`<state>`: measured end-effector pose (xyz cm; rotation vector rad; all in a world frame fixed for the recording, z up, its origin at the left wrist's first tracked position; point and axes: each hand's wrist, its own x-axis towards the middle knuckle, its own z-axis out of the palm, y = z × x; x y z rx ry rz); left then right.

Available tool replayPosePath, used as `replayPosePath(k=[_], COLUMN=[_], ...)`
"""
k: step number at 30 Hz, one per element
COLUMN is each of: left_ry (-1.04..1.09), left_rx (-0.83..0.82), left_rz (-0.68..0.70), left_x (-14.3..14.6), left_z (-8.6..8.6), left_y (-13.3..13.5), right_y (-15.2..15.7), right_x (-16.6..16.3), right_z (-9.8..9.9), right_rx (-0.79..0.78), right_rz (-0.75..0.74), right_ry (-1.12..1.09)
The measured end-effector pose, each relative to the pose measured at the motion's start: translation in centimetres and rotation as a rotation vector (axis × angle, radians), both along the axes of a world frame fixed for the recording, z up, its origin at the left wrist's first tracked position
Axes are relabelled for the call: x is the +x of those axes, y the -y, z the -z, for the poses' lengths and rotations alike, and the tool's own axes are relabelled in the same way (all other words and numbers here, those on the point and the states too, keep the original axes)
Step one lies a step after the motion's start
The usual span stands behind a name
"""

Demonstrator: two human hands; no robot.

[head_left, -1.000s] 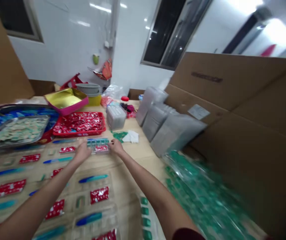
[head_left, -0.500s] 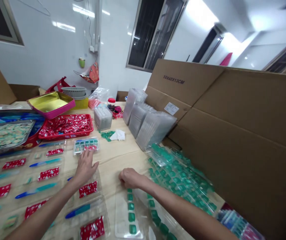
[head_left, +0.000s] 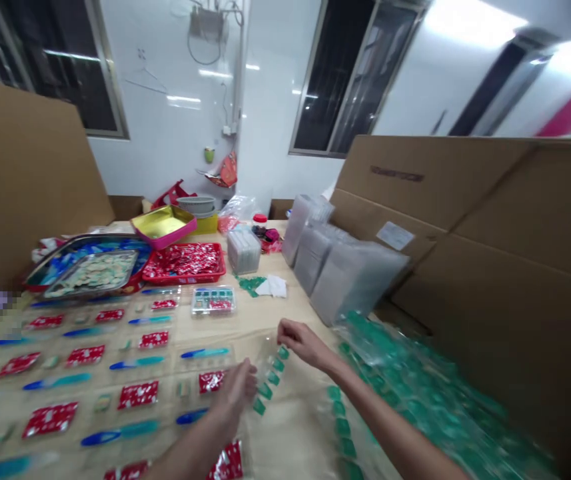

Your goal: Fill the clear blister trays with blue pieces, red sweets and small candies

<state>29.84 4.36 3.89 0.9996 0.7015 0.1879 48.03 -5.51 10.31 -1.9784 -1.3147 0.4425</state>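
My right hand (head_left: 300, 340), fingers pinched, grips the upper end of a clear plastic tray (head_left: 268, 373) with a row of green pieces. It holds this tray tilted above the table. Close to the tray's left edge is my left hand (head_left: 238, 390); its fingers are blurred, and I cannot tell whether they touch it. Left of that hand lie several open clear trays, each with a blue pen-shaped piece (head_left: 205, 353) and a red patterned packet (head_left: 211, 381). One filled clear case (head_left: 213, 301) sits farther back.
Green-filled trays (head_left: 415, 400) are heaped at the right beside a tall cardboard box (head_left: 525, 280). Stacked clear cases (head_left: 350, 273) stand behind them. At the back left are a red basket (head_left: 185, 275) of packets and a metal tray (head_left: 92, 275) of small pale pieces.
My right hand has lifted the green-pieced tray off the table and tilted it. My left hand has left the filled case and come back toward that tray. The view has swung left.
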Motion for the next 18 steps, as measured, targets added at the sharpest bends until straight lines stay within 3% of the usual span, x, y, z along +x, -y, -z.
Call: replayPosePath(k=[4, 8, 13, 18], left_ry=[-0.109, -0.142, -0.029, -0.029], left_rx=[-0.264, -0.342, -0.176, 0.179], left_rz=[0.056, 0.048, -0.090, -0.245], left_x=[-0.3, -1.3, -4.0, -6.7], left_z=[-1.2, -2.9, -3.7, -3.4], left_y=[-0.7, -3.2, -7.3, -11.4], right_y=[-2.5, -4.6, -6.8, -8.3], right_x=[0.0, -1.3, -3.7, -5.5], right_z=[-2.5, -4.9, -5.0, -2.6], right_rx=[0.030, 0.088, 0.207, 0.272], right_rz=[-0.013, -0.021, -0.019, -0.083], right_ry=[0.081, 0.182, 0.219, 0.140])
